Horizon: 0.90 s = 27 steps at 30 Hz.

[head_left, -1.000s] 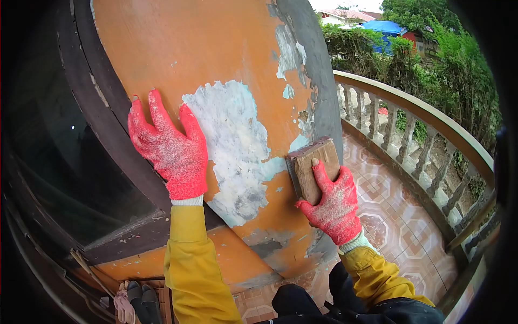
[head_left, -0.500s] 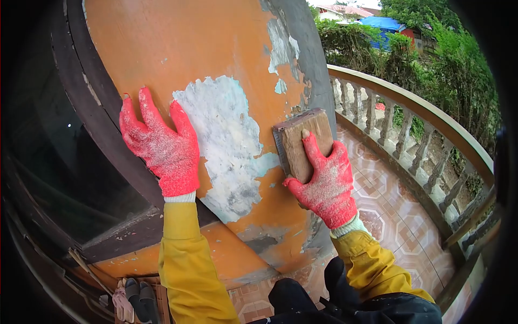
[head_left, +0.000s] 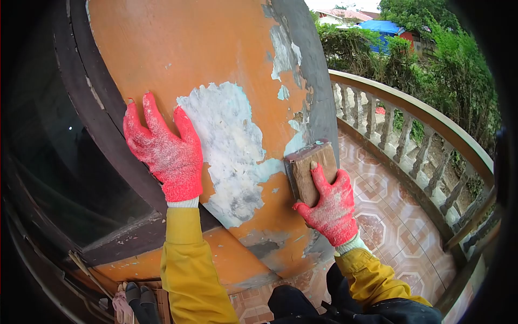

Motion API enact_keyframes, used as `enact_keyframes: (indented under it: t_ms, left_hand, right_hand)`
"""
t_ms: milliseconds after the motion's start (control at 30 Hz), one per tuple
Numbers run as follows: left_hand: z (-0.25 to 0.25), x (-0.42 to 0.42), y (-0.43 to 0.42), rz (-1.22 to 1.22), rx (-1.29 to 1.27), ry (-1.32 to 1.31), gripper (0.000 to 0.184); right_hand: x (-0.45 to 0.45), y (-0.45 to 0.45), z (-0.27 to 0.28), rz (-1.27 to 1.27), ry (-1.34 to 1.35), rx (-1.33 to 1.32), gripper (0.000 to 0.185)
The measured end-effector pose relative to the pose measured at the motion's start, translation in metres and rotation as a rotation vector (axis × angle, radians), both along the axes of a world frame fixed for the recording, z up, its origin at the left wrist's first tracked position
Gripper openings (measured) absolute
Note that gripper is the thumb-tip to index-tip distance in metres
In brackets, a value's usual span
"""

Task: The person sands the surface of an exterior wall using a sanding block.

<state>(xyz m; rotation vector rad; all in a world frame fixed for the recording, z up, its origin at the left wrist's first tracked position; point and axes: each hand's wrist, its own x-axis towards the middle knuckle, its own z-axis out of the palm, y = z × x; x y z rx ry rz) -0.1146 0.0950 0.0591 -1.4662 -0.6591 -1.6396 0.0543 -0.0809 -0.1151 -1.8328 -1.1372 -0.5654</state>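
My left hand (head_left: 164, 143), in a dusty pink-red glove, rests with fingers spread on the orange wall (head_left: 178, 48), beside the dark window frame. To its right lies a bare white patch (head_left: 226, 140) where the paint is gone. Gripped in my gloved right hand (head_left: 330, 208) is a wooden sanding block (head_left: 306, 181), its thumb side low and a finger stretched along the wood. The block's dark underside lies against the wall near its grey right edge. Pale blue scraped spots (head_left: 295, 140) show just above the block.
A curved balustrade (head_left: 421, 116) borders the tiled floor (head_left: 377, 189) on the right, with hedges (head_left: 458, 81) beyond. Left of the wall is a dark window pane (head_left: 65, 162). Slippers (head_left: 143, 302) lie at the lower left.
My right hand has slid the sanding block down the wall, and a pale blue scraped spot now shows above it. The left hand stays in place on the wall.
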Motion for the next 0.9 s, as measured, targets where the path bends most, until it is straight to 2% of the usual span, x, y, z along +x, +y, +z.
enact_keyframes:
  t_ms: [100,233,300,367,433,500,600,633,700,833,900]
  left_hand:
    - [0.001,0.000,0.002,-0.005,0.022,-0.004,0.053]
    - [0.001,-0.001,0.003,-0.012,0.029,0.016,0.053]
    - [-0.001,0.000,0.004,-0.006,0.033,0.009,0.053]
    - [0.001,0.000,0.005,0.004,0.043,-0.001,0.053]
    - [0.000,0.000,0.005,-0.004,0.049,0.008,0.053]
    - [-0.001,0.000,0.005,0.008,0.019,-0.001,0.053]
    - [-0.001,0.000,0.005,0.000,0.011,0.005,0.052]
    - [-0.001,-0.001,0.006,0.007,0.010,0.003,0.052]
    - [0.000,-0.003,0.009,-0.017,0.042,0.024,0.054]
    - [-0.001,-0.001,0.012,-0.017,0.069,0.005,0.054]
    - [-0.001,-0.002,0.010,-0.025,0.052,0.008,0.053]
  right_hand:
    - [0.000,0.000,0.012,0.022,0.093,-0.020,0.095]
    - [0.003,0.003,0.045,-0.038,0.071,0.007,0.096]
    - [0.004,0.004,0.015,-0.070,0.003,0.024,0.094]
    - [0.002,0.000,-0.012,-0.023,0.062,-0.075,0.094]
    - [0.003,0.004,-0.012,-0.025,0.050,-0.065,0.094]
    - [0.012,0.014,0.010,-0.019,0.031,0.038,0.094]
    - [0.022,0.040,0.063,-0.035,-0.044,0.332,0.096]
    - [0.025,0.048,0.081,-0.028,-0.045,0.332,0.096]
    - [0.025,0.062,0.104,-0.072,-0.100,0.586,0.099]
    - [0.009,0.069,0.072,-0.115,-0.079,0.610,0.102]
    - [0.006,0.071,0.044,0.022,-0.116,0.605,0.107]
